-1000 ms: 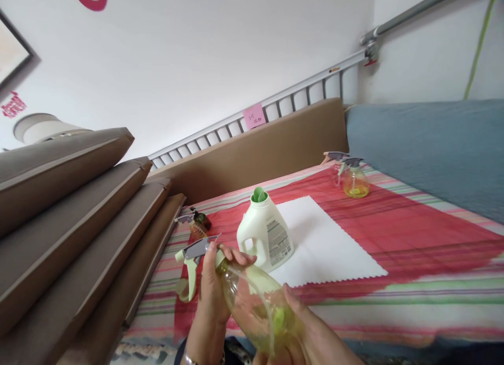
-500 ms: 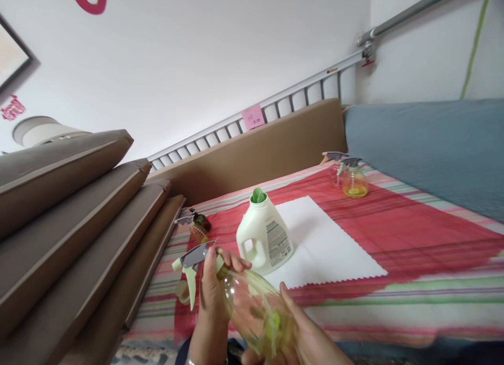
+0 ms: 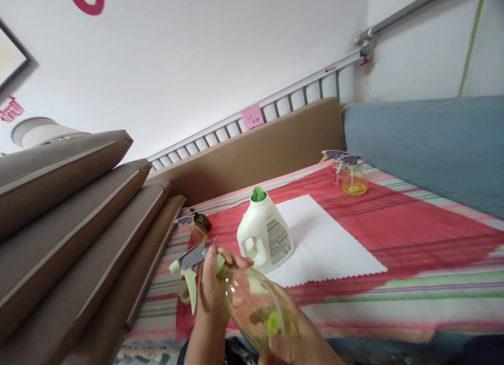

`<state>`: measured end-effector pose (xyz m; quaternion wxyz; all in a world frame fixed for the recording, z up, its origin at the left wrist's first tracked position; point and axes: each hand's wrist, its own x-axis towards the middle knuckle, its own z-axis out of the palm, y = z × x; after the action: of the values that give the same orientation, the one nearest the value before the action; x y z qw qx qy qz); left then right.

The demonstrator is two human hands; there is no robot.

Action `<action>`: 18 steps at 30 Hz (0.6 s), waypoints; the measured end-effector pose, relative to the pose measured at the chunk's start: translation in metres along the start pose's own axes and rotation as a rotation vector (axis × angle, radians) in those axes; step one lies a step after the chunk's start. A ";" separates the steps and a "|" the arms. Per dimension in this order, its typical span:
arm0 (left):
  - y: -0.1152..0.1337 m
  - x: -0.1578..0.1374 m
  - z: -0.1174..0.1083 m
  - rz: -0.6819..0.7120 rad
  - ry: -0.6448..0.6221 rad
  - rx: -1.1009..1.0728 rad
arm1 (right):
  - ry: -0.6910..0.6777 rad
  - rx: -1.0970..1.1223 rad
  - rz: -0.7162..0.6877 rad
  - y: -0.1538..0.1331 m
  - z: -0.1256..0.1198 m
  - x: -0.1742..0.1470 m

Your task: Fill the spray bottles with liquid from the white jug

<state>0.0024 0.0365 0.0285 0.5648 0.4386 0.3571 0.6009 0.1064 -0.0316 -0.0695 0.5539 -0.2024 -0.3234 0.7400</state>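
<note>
A clear yellowish spray bottle [image 3: 252, 302] lies tilted across both my hands, its grey and pale green trigger head [image 3: 191, 260] pointing left. My left hand [image 3: 214, 281] is closed round the neck, just below the head. At the base, my right hand [image 3: 303, 333] wraps the bottle from the right, partly seen through its clear wall. A bright yellow-green piece [image 3: 273, 323] shows inside near the bottom. Just beyond my hands stands a white detergent jug [image 3: 265, 236], upright, with a green spout in its open mouth.
White paper [image 3: 318, 244] lies on red cloth [image 3: 413, 233]. Yellow [image 3: 355, 182] and pink spray bottles stand at the far right. An amber spray bottle [image 3: 199, 231] and a dark one sit at left, near a pale cap-like thing [image 3: 184, 290]. Stacked brown cushions [image 3: 79, 239] border the left side.
My right hand has shifted slightly round the bottle's base, and its thumb no longer stands up beside the bottle. My left hand keeps its grip on the neck.
</note>
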 end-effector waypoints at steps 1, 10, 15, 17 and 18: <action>0.002 0.000 0.000 -0.053 -0.051 -0.023 | -0.048 0.066 0.057 0.000 -0.001 -0.001; 0.002 -0.005 0.002 -0.093 -0.086 -0.086 | -0.188 0.434 0.385 -0.004 0.001 -0.003; 0.004 -0.008 -0.002 0.037 0.041 0.003 | -0.054 0.327 0.280 -0.002 0.014 0.000; 0.005 -0.008 -0.005 0.069 0.069 0.012 | 0.009 0.203 0.151 -0.001 0.016 -0.002; 0.005 -0.008 -0.006 0.079 0.073 0.015 | 0.030 0.139 0.111 -0.001 0.016 -0.003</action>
<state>-0.0049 0.0288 0.0305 0.5239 0.4346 0.3643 0.6355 0.0975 -0.0385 -0.0579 0.5294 -0.1921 -0.2510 0.7873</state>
